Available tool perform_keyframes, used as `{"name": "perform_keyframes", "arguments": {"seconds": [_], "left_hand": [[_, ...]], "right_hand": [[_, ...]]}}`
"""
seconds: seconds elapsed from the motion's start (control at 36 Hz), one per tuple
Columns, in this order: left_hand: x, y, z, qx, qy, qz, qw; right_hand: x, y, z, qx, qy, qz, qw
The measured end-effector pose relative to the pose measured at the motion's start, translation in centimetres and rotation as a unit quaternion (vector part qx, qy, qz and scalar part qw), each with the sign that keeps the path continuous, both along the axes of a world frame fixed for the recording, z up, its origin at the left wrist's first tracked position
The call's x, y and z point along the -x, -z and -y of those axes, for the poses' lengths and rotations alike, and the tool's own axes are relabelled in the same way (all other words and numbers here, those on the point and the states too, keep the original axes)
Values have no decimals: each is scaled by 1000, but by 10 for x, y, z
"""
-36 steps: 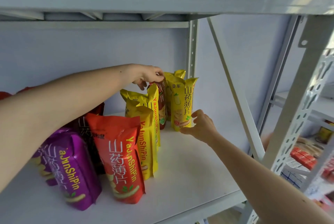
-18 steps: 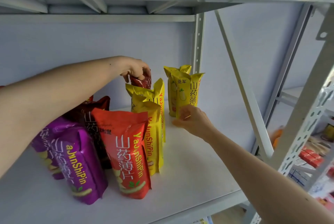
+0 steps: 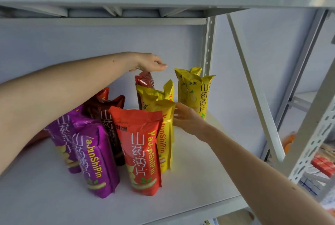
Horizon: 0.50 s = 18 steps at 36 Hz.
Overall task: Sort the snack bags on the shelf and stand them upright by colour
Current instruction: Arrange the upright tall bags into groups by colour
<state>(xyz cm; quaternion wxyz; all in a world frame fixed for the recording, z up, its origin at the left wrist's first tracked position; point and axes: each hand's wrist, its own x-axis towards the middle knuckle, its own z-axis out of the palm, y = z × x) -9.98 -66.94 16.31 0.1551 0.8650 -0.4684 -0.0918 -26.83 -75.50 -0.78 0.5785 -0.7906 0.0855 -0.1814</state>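
Head cam: L hand [image 3: 150, 62] pinches top seam of dark red snack bag [image 3: 145, 80], bag upright at back of white shelf [image 3: 199, 179], behind yellow bags [image 3: 163, 115]. R hand [image 3: 186, 117], fingers straight/relaxed, touches side of front yellow bag, gripping nothing. Two more yellow bags [image 3: 197, 94] stand at back right. Orange-red bag [image 3: 143, 150], purple bags [image 3: 94, 159], brown bag [image 3: 107, 114] upright to left-front.

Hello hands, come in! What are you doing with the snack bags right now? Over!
Left hand pinches the dark red bag by its top. Right hand open, touching the front yellow bag. Yellow bags stand in front of the red one.
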Motion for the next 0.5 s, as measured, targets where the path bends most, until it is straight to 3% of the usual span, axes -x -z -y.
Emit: {"name": "perform_keyframes", "arguments": {"seconds": [0.25, 0.5], "left_hand": [[29, 1, -9, 11, 146, -5, 989], [60, -5, -13, 22, 225, -1, 974]], "right_hand": [[1, -1, 0, 22, 23, -8, 999], [48, -3, 33, 7, 91, 2, 996]]}}
